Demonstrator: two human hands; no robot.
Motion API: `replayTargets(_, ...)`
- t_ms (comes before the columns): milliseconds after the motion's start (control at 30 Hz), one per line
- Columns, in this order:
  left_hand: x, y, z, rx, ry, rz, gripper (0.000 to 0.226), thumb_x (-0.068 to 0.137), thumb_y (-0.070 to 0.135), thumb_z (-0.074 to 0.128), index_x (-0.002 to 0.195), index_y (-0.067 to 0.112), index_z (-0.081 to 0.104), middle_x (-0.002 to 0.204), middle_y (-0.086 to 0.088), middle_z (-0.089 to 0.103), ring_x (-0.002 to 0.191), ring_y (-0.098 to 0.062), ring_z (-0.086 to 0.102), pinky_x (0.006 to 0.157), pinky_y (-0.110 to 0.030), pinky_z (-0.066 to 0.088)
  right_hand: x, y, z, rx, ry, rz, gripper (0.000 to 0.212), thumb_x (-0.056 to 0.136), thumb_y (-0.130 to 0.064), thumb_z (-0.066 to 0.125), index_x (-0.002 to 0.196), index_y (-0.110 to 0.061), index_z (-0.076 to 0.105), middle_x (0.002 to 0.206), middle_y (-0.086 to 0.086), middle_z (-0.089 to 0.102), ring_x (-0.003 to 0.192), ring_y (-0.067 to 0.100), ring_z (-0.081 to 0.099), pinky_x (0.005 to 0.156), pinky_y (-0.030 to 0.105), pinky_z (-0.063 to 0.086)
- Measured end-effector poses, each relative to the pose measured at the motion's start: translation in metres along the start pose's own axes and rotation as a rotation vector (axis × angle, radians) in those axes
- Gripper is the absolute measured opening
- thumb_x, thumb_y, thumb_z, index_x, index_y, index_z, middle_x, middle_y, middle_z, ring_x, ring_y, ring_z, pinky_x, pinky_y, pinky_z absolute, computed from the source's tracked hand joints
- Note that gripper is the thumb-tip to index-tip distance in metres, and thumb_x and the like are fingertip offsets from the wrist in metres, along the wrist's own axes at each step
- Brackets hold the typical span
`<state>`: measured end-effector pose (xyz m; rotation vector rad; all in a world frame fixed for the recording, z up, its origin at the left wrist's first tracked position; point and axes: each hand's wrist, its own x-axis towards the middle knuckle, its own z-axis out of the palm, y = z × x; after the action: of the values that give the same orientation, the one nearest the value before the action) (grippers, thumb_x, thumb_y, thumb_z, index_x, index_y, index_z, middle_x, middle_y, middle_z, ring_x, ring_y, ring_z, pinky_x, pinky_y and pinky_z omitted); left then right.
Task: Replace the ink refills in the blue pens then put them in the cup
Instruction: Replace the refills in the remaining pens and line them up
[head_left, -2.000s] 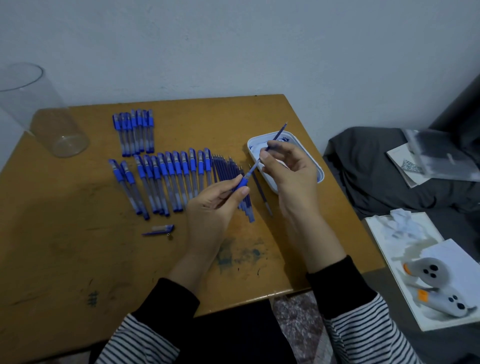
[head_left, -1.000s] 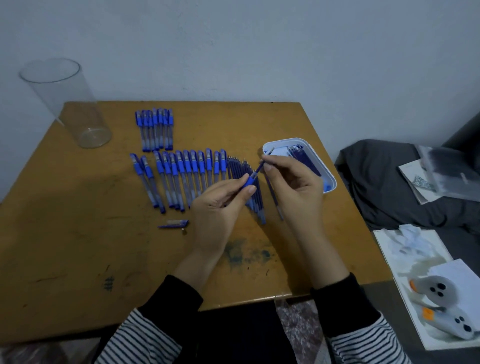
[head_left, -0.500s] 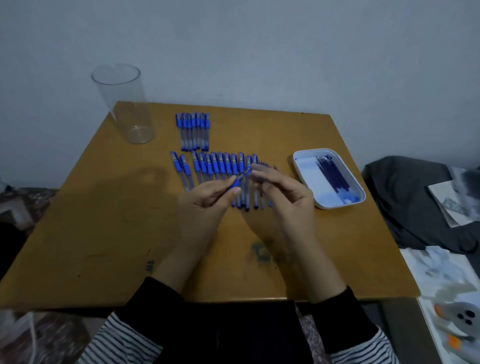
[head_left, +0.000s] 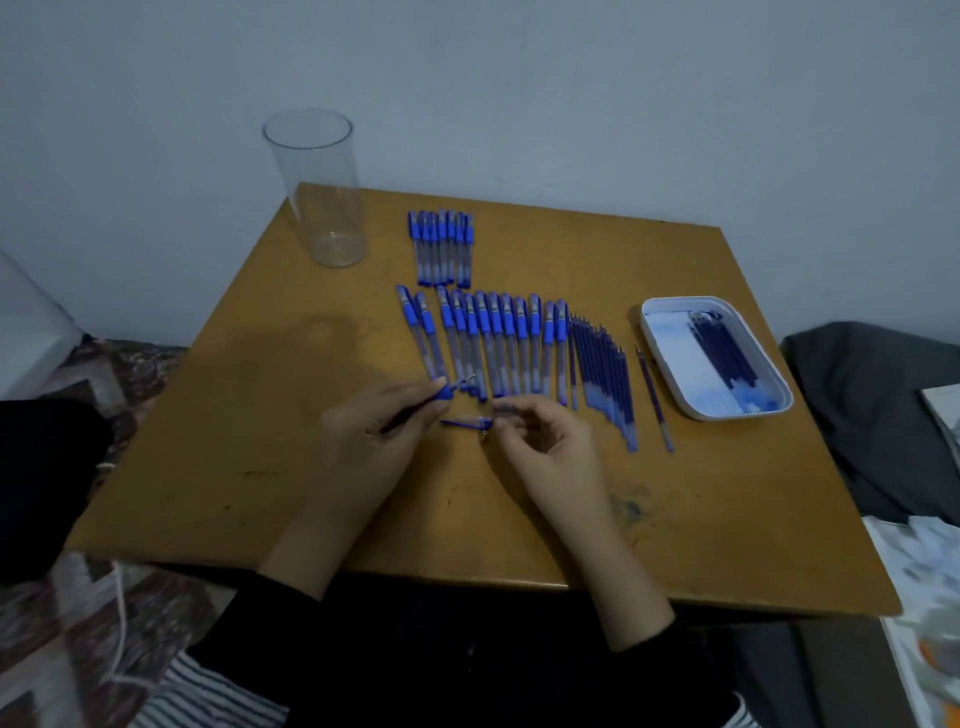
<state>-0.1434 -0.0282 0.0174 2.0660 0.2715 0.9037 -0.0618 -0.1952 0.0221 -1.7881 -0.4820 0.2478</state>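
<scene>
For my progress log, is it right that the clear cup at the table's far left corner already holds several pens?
Not quite: the head view shows the clear cup standing at that corner but empty; the pens lie on the table.

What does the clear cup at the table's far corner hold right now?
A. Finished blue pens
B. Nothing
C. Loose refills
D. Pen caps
B: the clear cup is see-through and bare inside, while the rows of pens lie on the table.
</scene>
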Motion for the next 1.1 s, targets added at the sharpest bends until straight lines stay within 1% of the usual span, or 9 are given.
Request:
replayTargets(100,-0.005,0.0,-0.004,0.008,-0.036,0.014,0.028,0.083,0.027,0.074,0.108,0.013,0.078,0.105,0.011,0.073,0.099,0.001,0.068,0.089,-0.019,0.054,-0.002,0.004,0.004,-0.066,-0.023,0.017,0.017,0.088,-0.009,0.069,0.103,-0.019,0.071,0.093,-0.006,0.07,0.087,0.008,0.065,0.079,0.022,0.054)
replayTargets(167,-0.006,-0.001,-0.004,0.016,-0.038,0.035,0.027,0.083,0.023,0.075,0.107,0.011,0.078,0.105,0.007,0.074,0.1,0.001,0.068,0.09,-0.019,0.053,-0.003,0.005,0.005,-0.11,-0.025,-0.003,0.017,0.087,-0.013,0.072,0.103,-0.018,0.071,0.092,-0.005,0.069,0.086,0.009,0.065,0.08,0.024,0.056)
replayTargets(300,-0.008,-0.003,-0.004,0.034,-0.039,0.085,0.024,0.083,0.012,0.078,0.107,0.007,0.078,0.106,0.003,0.073,0.1,0.002,0.067,0.091,-0.016,0.052,-0.004,0.005,0.006,-0.176,-0.013,-0.027,0.017,0.084,-0.019,0.077,0.1,-0.019,0.071,0.09,-0.007,0.068,0.085,0.006,0.063,0.077,0.019,0.054)
replayTargets(467,-0.011,-0.006,-0.004,0.036,-0.044,0.112,0.024,0.084,0.014,0.077,0.107,0.008,0.077,0.105,0.004,0.073,0.099,0.001,0.068,0.089,-0.018,0.054,-0.005,0.004,0.01,-0.322,-0.006,-0.087,0.021,0.083,-0.02,0.078,0.102,-0.025,0.068,0.093,-0.013,0.064,0.09,-0.002,0.058,0.077,0.006,0.045)
replayTargets(667,-0.011,-0.007,-0.005,0.021,-0.066,0.098,0.024,0.086,0.016,0.076,0.109,0.009,0.077,0.105,0.003,0.075,0.098,-0.003,0.069,0.087,-0.02,0.054,-0.006,0.007,0.009,-0.386,-0.005,-0.134,0.013,0.085,-0.017,0.075,0.096,-0.022,0.071,0.091,-0.013,0.065,0.088,0.0,0.06,0.078,0.009,0.047)
replayTargets(733,-0.012,-0.007,-0.005,0.02,-0.06,0.087,0.023,0.086,0.017,0.077,0.108,0.01,0.078,0.105,0.003,0.075,0.098,-0.003,0.069,0.087,-0.02,0.054,-0.006,0.006,0.008,-0.325,-0.002,-0.106,0.012,0.085,-0.015,0.075,0.096,-0.02,0.072,0.086,-0.01,0.067,0.084,0.004,0.062,0.077,0.013,0.05)
replayTargets(867,-0.011,-0.007,-0.006,0.014,-0.062,0.072,0.024,0.085,0.017,0.077,0.109,0.011,0.078,0.105,0.004,0.075,0.098,-0.003,0.069,0.088,-0.022,0.055,-0.003,-0.005,0.002,0.029,-0.014,0.028,0.015,0.084,-0.008,0.074,0.098,-0.016,0.072,0.089,-0.004,0.073,0.085,0.005,0.068,0.079,0.02,0.055)
replayTargets(967,-0.011,-0.005,-0.007,0.003,-0.072,0.052,0.025,0.084,0.016,0.078,0.109,0.011,0.077,0.105,0.004,0.075,0.099,-0.002,0.069,0.089,-0.021,0.055,-0.002,-0.011,-0.001,0.205,0.038,0.024,0.016,0.084,-0.004,0.072,0.099,-0.011,0.072,0.093,-0.004,0.075,0.089,0.006,0.07,0.077,0.017,0.054)
replayTargets(1100,-0.011,-0.006,-0.009,-0.012,-0.073,0.038,0.025,0.084,0.015,0.079,0.109,0.011,0.077,0.105,0.005,0.075,0.099,-0.002,0.069,0.088,-0.023,0.055,-0.001,-0.017,0.001,0.318,0.081,-0.002,0.018,0.085,0.0,0.071,0.098,-0.011,0.072,0.094,-0.003,0.076,0.09,0.007,0.071,0.078,0.017,0.053)
